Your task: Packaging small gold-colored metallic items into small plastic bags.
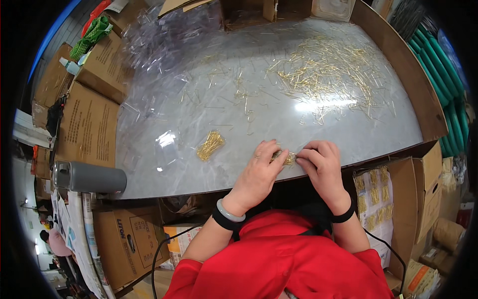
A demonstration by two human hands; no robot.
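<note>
Near the front edge of the grey table, my left hand (256, 173) curls its thumb and fingers around a small bundle of gold wire hooks (287, 160). My right hand (322, 164) is closed in a pinch at the right end of that bundle. What lies between its fingertips is too small to make out. Another bunch of gold hooks (210, 145) lies on the table to the left of my hands. Farther off at the right spreads a large loose pile of gold hooks (328, 70), with several strays toward the middle.
Clear plastic bags or sleeves (159, 50) heap at the far left. A grey bottle (97, 178) lies by the left front edge. Cardboard (403, 60) walls the table's right side. Below right, an open carton (404, 194) holds rows of gold hook bundles (374, 195).
</note>
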